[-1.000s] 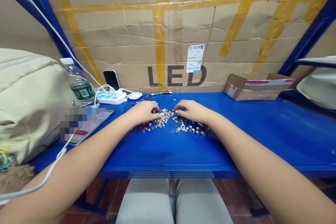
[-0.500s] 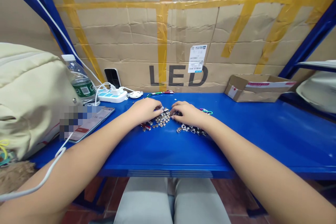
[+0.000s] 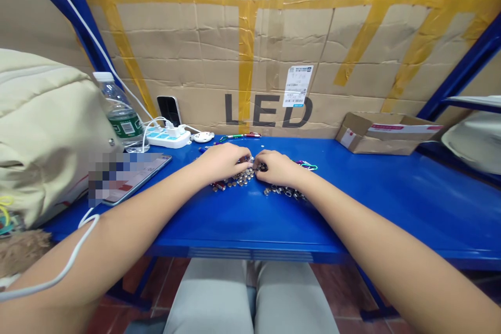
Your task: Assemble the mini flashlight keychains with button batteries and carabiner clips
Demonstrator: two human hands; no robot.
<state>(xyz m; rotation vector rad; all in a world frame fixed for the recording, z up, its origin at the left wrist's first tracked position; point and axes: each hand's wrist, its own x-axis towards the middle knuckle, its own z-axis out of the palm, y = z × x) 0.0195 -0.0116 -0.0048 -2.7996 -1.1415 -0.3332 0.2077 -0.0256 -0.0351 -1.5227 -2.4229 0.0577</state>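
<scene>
My left hand (image 3: 221, 163) and my right hand (image 3: 277, 168) rest close together, fingers curled down over a heap of small silver button-shaped metal pieces (image 3: 240, 178) on the blue table top (image 3: 250, 222). My left fingertips touch the heap's far edge. Below my right hand lies a cluster of small metal nuts (image 3: 285, 192). A few small red-and-metal cylinders (image 3: 217, 186) sit at the heap's left end. Coloured wire loops (image 3: 307, 166) lie just beyond my right hand. My fingers hide whatever may be between them.
Toward the back stand a white power strip (image 3: 168, 138), a water bottle (image 3: 122, 112) and an upright phone (image 3: 169, 109). A tablet (image 3: 135, 180) lies left, against a beige padded bag (image 3: 43, 135). An open cardboard box (image 3: 385, 133) sits back right, before a taped cardboard wall (image 3: 250, 47).
My hands have drawn closer together over the heap. The view has tilted lower, so the table sits higher in the picture.
</scene>
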